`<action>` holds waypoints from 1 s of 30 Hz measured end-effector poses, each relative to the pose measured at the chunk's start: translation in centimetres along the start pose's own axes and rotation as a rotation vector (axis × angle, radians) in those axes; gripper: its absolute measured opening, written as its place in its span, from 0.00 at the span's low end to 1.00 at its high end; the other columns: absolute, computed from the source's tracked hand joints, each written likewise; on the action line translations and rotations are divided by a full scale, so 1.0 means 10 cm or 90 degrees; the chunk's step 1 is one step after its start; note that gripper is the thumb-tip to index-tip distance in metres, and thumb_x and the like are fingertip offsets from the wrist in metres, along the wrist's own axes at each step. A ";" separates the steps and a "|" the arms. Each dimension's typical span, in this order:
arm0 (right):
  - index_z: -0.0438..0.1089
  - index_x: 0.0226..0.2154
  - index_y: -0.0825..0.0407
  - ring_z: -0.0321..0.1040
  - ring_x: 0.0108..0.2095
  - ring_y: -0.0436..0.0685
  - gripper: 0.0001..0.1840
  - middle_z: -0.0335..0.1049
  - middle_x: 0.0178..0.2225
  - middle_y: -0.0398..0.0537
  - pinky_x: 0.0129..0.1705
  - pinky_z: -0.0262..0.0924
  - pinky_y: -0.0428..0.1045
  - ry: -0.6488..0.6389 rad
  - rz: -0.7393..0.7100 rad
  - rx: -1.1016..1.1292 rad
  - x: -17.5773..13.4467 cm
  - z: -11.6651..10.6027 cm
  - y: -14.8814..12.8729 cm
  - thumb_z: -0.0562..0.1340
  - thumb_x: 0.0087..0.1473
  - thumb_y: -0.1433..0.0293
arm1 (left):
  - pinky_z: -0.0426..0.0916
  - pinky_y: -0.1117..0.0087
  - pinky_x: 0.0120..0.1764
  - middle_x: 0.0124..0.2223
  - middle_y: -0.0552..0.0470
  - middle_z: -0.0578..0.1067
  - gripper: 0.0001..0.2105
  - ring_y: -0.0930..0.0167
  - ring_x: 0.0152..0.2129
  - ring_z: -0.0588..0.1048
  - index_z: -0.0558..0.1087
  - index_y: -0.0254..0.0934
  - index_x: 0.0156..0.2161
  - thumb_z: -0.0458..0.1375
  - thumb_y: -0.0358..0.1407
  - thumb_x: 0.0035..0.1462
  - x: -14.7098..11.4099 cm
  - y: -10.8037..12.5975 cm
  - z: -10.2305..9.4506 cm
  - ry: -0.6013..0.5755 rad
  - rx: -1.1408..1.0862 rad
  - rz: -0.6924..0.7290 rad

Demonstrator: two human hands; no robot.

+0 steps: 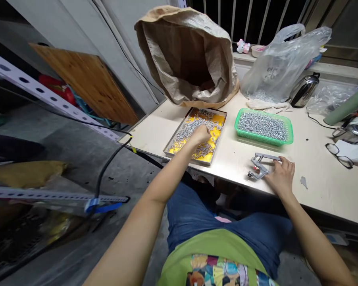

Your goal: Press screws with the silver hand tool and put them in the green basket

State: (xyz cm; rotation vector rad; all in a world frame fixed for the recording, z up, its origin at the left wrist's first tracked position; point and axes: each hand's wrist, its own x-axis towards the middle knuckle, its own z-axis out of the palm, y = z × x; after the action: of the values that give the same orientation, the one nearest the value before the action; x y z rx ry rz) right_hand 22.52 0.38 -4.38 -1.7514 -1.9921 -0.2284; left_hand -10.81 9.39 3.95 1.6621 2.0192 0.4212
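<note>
Here my left hand (pixel 201 134) is curling over the yellow-floored tray (pixel 201 162), its knuckles hiding the fingertips, so I'm not telling how far they're closing or whether they're pinching anything. Small screw-like pieces (pixel 203 151) are lying right beneath and all around it, pointing every which way, the bigger heap spreading toward the tray's left and back sides. The tray's long axis is running back from the bench's (pixel 231 159) front edge, near its left end. Over to the right, my right hand (pixel 281 172) is gripping one end of a plier-like metal hand tool (pixel 260 167), fingers wrapping it; its jaws are pointing left, towards the tray, just inside the front edge. The left hand is clearly the nearer one to those loose pieces! Behind the tool, a green plastic basket (pixel 256 139) is brimming with similar bits. A gaping paper sack (pixel 164 63) is looming at the tray's back edge, crowding that side, while nothing tall is standing between tray and tool.
</note>
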 end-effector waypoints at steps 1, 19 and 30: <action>0.72 0.41 0.59 0.57 0.54 0.71 0.35 0.63 0.51 0.66 0.59 0.45 0.72 -0.001 -0.006 -0.001 0.00 0.01 0.00 0.56 0.49 0.44 | 0.67 0.68 0.40 0.32 0.44 0.77 0.04 0.66 0.33 0.75 0.75 0.31 0.29 0.57 0.27 0.48 -0.02 -0.02 0.05 -0.035 0.035 0.011; 0.71 0.43 0.58 0.56 0.55 0.71 0.32 0.62 0.52 0.65 0.59 0.45 0.72 -0.027 0.013 -0.021 -0.02 -0.02 0.01 0.55 0.51 0.47 | 0.63 0.61 0.50 0.44 0.42 0.73 0.09 0.61 0.46 0.69 0.73 0.34 0.40 0.57 0.33 0.54 0.00 -0.53 -0.03 0.124 0.125 0.181; 0.72 0.41 0.58 0.57 0.54 0.71 0.33 0.63 0.52 0.66 0.59 0.44 0.72 -0.033 0.030 -0.012 -0.01 -0.04 -0.01 0.56 0.49 0.45 | 0.67 0.68 0.41 0.37 0.44 0.79 0.09 0.65 0.37 0.75 0.78 0.34 0.34 0.55 0.30 0.51 -0.13 -0.13 0.24 -0.016 0.168 0.177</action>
State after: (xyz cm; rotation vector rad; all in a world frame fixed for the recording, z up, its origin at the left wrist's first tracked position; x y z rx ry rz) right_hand 22.55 0.15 -4.05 -1.8320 -1.9876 -0.1880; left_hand -10.41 7.64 1.51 2.1088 1.8953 0.2311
